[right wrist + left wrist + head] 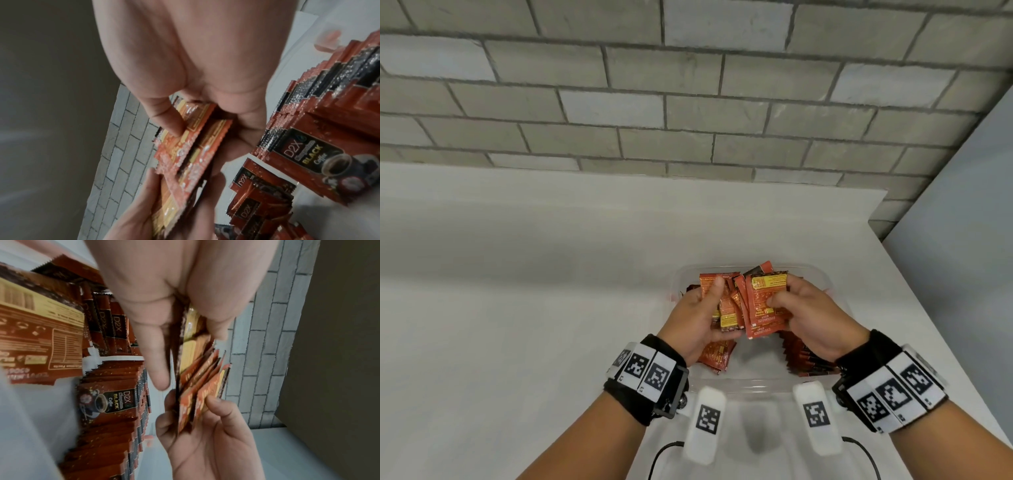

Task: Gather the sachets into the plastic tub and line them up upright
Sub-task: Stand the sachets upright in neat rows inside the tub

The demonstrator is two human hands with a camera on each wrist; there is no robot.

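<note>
Over the clear plastic tub (756, 383), both hands hold a fanned bundle of red-orange coffee sachets (758, 305). My left hand (707, 305) grips the left part, thumb on the front. Thumb and fingers of my right hand (786, 296) pinch the right part. The bundle (202, 378) shows edge-on in the left wrist view, and its printed backs (185, 155) show in the right wrist view. A row of sachets (803, 358) stands upright along the tub's right side (115, 402) (329, 129). More sachets (715, 358) lean under my left hand.
The tub sits on a white counter (517, 291) near its right edge. A grey brick wall (654, 102) rises behind the counter. A dark cable (664, 452) runs below the wrists near the front.
</note>
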